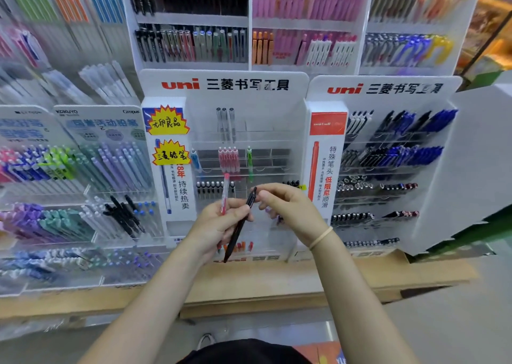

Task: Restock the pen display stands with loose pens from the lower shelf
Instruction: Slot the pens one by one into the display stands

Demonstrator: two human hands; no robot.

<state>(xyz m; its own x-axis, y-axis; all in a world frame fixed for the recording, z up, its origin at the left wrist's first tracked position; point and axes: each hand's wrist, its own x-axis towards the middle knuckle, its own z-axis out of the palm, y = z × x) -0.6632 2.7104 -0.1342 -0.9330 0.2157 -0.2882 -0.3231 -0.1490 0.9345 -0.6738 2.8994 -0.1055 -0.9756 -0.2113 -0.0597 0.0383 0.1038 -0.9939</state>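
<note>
My left hand [219, 222] grips a red pen [225, 194] that stands upright, and a black pen [240, 225] slants through the same hand. My right hand [288, 208] pinches the top end of the black pen. Both hands hover in front of the middle white uni display stand [224, 86]. Its clear tiers hold a few grey pens [225, 122], a small group of pink pens [228, 160], one blue pen [195, 161], one green pen [250, 164] and a row of black-capped pens [210, 189]. Many slots in this stand are bare.
A second uni stand [388, 89] on the right is packed with black and blue pens. Kokuyo stands [97, 114] with pastel pens fill the left. All stand on a wooden shelf [249, 283]. Upper racks [249, 20] hold more pens. A white panel [482, 156] juts out at right.
</note>
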